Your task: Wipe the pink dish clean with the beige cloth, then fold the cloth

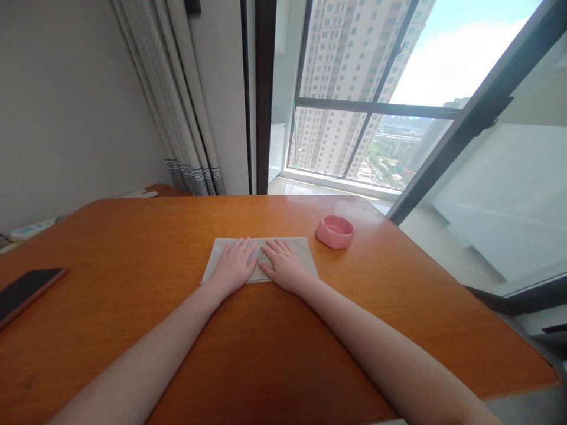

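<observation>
A light grey folded cloth lies flat on the wooden table, roughly in its middle. On its left half rests my left hand, palm down with the fingers stretched out. My right hand presses flat on the right half, fingers spread a little. The two thumbs point toward each other, with a small gap between them. Both hands touch the cloth from above without gripping it. A pink ashtray-like bowl with angular sides stands a short way beyond the cloth's right edge.
The brown wooden table has a cut-off corner at the far right. A dark phone-like slab lies at the left. A white power strip is beyond the left edge. Behind are a grey curtain and a tall window.
</observation>
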Demonstrator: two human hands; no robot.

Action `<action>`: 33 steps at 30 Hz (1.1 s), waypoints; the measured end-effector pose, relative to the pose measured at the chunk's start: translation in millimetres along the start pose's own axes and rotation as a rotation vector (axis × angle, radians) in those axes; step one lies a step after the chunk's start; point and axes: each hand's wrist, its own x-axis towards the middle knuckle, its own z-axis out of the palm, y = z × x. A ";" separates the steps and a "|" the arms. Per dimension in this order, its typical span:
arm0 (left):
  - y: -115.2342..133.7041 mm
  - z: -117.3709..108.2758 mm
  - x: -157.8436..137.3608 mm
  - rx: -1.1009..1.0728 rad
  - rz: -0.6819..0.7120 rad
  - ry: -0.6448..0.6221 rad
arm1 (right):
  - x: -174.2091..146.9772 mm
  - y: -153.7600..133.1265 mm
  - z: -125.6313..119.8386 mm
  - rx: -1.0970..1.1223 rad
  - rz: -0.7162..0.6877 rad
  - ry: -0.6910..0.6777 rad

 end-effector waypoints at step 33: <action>-2.8 2.4 1.0 0.034 -0.027 0.029 | 2.1 3.1 3.1 -0.031 0.113 -0.031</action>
